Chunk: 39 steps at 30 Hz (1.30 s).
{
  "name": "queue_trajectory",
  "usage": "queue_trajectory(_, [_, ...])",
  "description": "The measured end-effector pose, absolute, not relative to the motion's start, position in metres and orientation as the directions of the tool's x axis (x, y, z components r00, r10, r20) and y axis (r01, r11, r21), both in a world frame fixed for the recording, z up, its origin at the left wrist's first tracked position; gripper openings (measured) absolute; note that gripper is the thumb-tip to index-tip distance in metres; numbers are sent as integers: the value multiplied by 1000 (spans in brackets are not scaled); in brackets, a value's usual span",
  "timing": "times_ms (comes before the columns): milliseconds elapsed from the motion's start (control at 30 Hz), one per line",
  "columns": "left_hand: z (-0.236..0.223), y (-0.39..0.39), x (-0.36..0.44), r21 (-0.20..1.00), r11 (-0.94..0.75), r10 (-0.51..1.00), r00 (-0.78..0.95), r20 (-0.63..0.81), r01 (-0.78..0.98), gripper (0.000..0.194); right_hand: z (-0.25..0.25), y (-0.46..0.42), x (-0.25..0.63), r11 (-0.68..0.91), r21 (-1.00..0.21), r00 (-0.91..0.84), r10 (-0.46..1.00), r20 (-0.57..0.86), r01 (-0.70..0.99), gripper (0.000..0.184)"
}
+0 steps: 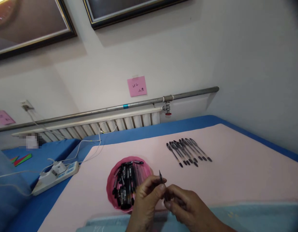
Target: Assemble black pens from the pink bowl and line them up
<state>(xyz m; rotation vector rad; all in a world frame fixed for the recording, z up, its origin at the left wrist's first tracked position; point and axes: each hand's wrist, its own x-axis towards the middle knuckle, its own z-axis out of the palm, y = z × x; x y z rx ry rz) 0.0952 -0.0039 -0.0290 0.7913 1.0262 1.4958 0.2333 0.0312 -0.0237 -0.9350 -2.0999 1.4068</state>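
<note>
My left hand [149,193] pinches a dark pen [161,176] near its pointed end, which points up and away from me. Close against it, my right hand [185,201] is closed around the lower part of the same pen, which the fingers mostly hide. A pink scalloped basket [108,190] stands just left of my hands, with black caps and clear pen barrels [139,174] in it. Farther off to the right, several capped black pens [185,152] lie side by side in a slanting row on the pink mat [236,167].
A white power strip [54,178] with plugs and cables sits at the table's left. Behind the blue table edge [149,130] are a white radiator [129,122] and a metal pipe [95,111]. Light blue cloth [255,214] lies along the near edge.
</note>
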Motion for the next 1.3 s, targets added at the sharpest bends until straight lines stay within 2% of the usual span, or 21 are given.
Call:
queue_trajectory(133, [-23,-6,98,944,-33,992,-128,-10,-329,23,-29,33,234,300,-911,-684,729,29,281,11])
queue_trajectory(233, [-15,-7,88,982,-77,986,-159,49,-173,26,-31,37,234,275,-919,-667,745,18,284,10])
queue_trajectory(333, [-8,-8,55,995,-76,917,-387,96,66,27,-30,42,233,237,-918,-647,762,-27,318,3])
queue_trajectory(467, [-10,-11,-3,957,107,725,-679,110,269,29,-30,44,233,259,-881,-624,779,-53,397,8])
queue_trajectory(533, [-14,-12,-23,895,248,687,-719,108,371,29,-31,45,234,278,-865,-629,775,-55,418,11])
queue_trajectory(600, [-18,-12,-31,761,401,712,-696,92,510,29,-33,46,235,296,-856,-642,765,-53,424,12])
queue_trajectory(700, [-20,-10,-29,569,511,762,-645,46,644,27,-34,48,237,313,-848,-648,760,-46,427,15])
queue_trajectory(967, [-24,3,-12,312,594,789,-613,-46,741,29,-35,47,237,363,-819,-647,763,-13,444,16])
queue_trajectory(1133, [-23,7,-8,256,599,793,-606,-62,759,34,-37,46,237,377,-820,-635,772,21,430,17])
queue_trajectory(1300, [-25,8,-10,255,598,795,-603,-67,760,29,-35,47,236,331,-855,-626,780,11,398,17])
